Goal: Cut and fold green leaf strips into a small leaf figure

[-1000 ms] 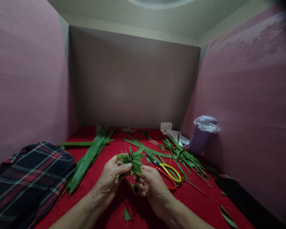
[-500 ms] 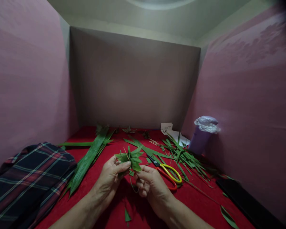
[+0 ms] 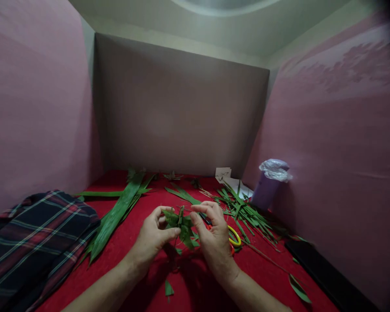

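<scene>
My left hand (image 3: pixel 153 234) pinches a folded green leaf piece (image 3: pixel 185 236) between thumb and fingers. The piece has pointed lobes that spread like a flower, with a short stalk standing up in its middle. Close by on its right, my right hand (image 3: pixel 212 236) is curled with thumb and forefinger tips nearly together. Whatever thin thing may lie between those tips is too small to make out. Behind my right hand lie scissors (image 3: pixel 235 236) with yellow and red handles, partly hidden. A small leaf scrap (image 3: pixel 169 288) rests on the red cloth (image 3: pixel 146 294) below.
Long green leaves (image 3: pixel 117 219) lie at the left, beside a dark plaid cloth (image 3: pixel 42 242). Cut leaf strips (image 3: pixel 247 214) are heaped at the right. A purple container (image 3: pixel 266 188) with clear plastic on top, white paper (image 3: pixel 223 173) and a black flat object (image 3: pixel 325 273) stand or lie farther right.
My right hand has risen from below the leaf piece to its upper right side, now covering part of the scissors. My left hand keeps its hold. The view has shifted slightly.
</scene>
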`<action>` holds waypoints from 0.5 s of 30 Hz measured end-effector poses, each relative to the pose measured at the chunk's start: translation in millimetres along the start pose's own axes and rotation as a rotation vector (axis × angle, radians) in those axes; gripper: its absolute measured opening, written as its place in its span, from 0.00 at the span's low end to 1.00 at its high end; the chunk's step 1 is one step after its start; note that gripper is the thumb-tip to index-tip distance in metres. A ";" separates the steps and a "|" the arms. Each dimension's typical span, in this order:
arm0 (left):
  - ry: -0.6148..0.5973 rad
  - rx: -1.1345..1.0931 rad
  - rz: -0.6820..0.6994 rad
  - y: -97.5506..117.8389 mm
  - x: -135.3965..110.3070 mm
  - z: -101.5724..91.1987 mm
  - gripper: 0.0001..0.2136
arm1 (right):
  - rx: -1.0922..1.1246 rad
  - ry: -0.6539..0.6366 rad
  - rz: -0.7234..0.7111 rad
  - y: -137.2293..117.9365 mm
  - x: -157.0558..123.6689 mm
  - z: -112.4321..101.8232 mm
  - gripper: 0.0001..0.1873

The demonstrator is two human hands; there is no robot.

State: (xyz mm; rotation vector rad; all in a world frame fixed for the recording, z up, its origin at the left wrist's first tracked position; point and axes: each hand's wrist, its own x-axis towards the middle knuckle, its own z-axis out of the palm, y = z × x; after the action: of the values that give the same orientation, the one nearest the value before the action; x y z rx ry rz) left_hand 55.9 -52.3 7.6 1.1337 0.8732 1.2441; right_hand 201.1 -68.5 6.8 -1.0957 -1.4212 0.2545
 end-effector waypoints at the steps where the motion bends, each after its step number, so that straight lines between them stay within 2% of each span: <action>1: -0.011 0.026 0.002 0.6 -1.7 1.8 0.18 | -0.013 -0.028 -0.020 -2.4 -1.0 -0.7 0.03; 7: -0.023 0.144 0.017 4.7 -6.9 8.2 0.18 | -0.006 -0.108 -0.061 -8.2 -3.5 -0.6 0.05; 15: -0.024 0.191 0.020 7.1 -7.2 10.9 0.18 | 0.012 -0.134 -0.070 -8.7 -3.1 -0.3 0.06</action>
State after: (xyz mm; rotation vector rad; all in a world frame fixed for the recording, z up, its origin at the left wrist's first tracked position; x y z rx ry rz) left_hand 63.4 -61.5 16.5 1.3092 0.9808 1.1800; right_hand 196.7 -75.4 11.1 -1.0331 -1.5721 0.2899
